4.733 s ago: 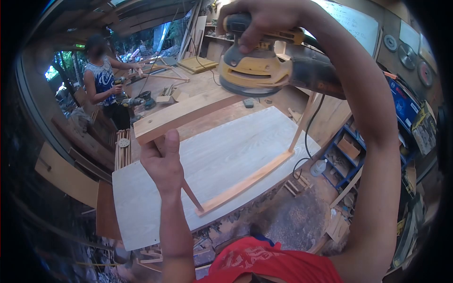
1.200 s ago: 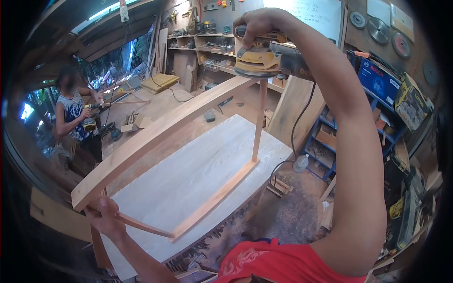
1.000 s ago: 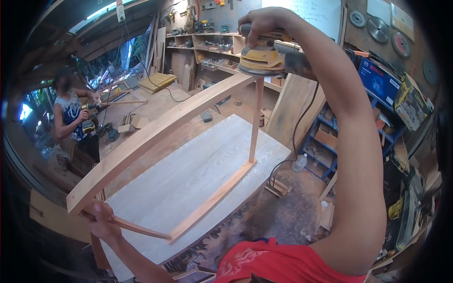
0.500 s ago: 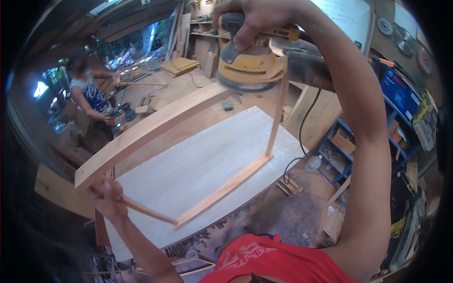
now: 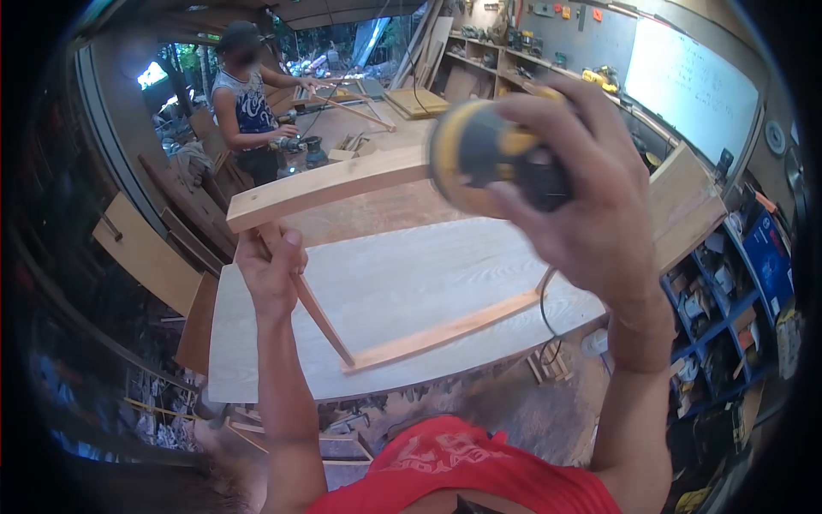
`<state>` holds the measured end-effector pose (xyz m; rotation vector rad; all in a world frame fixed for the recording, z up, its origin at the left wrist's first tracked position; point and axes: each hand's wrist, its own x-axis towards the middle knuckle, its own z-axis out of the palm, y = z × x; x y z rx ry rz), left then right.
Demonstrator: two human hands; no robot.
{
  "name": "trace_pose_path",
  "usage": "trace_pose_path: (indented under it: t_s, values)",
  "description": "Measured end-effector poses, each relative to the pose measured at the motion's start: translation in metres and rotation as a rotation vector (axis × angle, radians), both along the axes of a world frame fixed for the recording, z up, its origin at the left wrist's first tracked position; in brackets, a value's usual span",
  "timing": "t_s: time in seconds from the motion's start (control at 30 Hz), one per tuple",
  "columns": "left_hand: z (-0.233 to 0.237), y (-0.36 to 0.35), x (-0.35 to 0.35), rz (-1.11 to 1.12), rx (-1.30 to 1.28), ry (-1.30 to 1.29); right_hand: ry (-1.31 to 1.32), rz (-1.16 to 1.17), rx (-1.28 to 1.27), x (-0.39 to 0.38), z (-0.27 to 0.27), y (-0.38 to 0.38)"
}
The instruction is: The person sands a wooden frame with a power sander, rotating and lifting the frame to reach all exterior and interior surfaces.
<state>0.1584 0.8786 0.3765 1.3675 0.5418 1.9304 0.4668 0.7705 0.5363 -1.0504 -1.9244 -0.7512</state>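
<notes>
A wooden frame with a wide curved top rail [image 5: 334, 185] stands on a pale board [image 5: 402, 257], its lower rail [image 5: 445, 328] resting on that surface. At the left end of the top rail, my left hand [image 5: 272, 261] is closed around the frame's thin upright [image 5: 318, 315]. My right hand [image 5: 591, 180] grips a yellow and black power sander [image 5: 501, 163], tilted and blurred by motion at the right part of the top rail. Whether its pad touches the wood cannot be made out. The right upright is mostly hidden behind the sander and hand.
A person [image 5: 244, 107] stands at the far left of the workbench, near another thin wooden frame [image 5: 355, 110]. Yellow boards [image 5: 417, 103] lie at the back. Blue shelving [image 5: 728, 317] is on the right, below a whiteboard [image 5: 689, 81]. A cord hangs beside the pale board.
The view has shifted. The sander has turned from lying flat over the top rail's right part to a tilted pose, nearer the camera. My left hand keeps its hold on the frame.
</notes>
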Motion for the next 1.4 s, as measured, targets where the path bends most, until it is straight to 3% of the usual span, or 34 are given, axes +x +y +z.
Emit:
trace_pose_path:
  t_s: [0.17, 0.27, 0.4, 0.63, 0.73, 0.83, 0.87, 0.93, 1.0, 1.03, 1.13, 1.4]
  values:
    - [0.000, -0.004, 0.001, -0.035, -0.011, 0.015, 0.353, 0.003, -0.044, 0.063, -0.021, 0.007]
    - [-0.003, -0.005, -0.001, -0.069, 0.007, 0.009, 0.313, 0.040, 0.120, 0.059, -0.029, 0.010]
    - [-0.007, -0.007, 0.000, -0.097, 0.047, 0.003, 0.179, -0.004, 0.125, 0.002, -0.024, -0.006]
    - [-0.006, -0.011, 0.003, -0.077, -0.038, 0.046, 0.007, 0.168, 0.270, -0.114, -0.023, -0.009]
    - [-0.009, -0.005, 0.007, 0.081, -0.035, 0.185, 0.037, 0.274, 0.282, -0.153, -0.020, -0.014]
    - [-0.006, 0.001, 0.015, 0.400, -0.008, 0.443, 0.142, 0.312, 0.265, -0.168, -0.023, -0.018]
    - [-0.004, 0.000, 0.017, 0.531, -0.012, 0.549, 0.188, 0.410, 0.285, -0.162, -0.023, -0.017]
    - [-0.001, -0.005, 0.017, 0.709, -0.046, 0.691, 0.178, 0.340, 0.265, -0.136, -0.024, -0.013]
    - [0.000, -0.003, 0.016, 0.636, -0.080, 0.621, 0.128, 0.244, 0.202, -0.098, -0.021, -0.009]
    - [-0.008, 0.004, -0.003, -0.059, 0.032, 0.077, 0.133, 0.187, 0.150, -0.076, -0.021, -0.004]
    - [0.000, 0.002, 0.002, -0.040, 0.009, 0.048, 0.287, -0.080, 0.137, -0.012, -0.025, 0.012]
    - [0.000, 0.016, -0.015, -0.153, -0.050, 0.119, 0.641, -0.231, -0.070, 0.202, -0.053, 0.063]
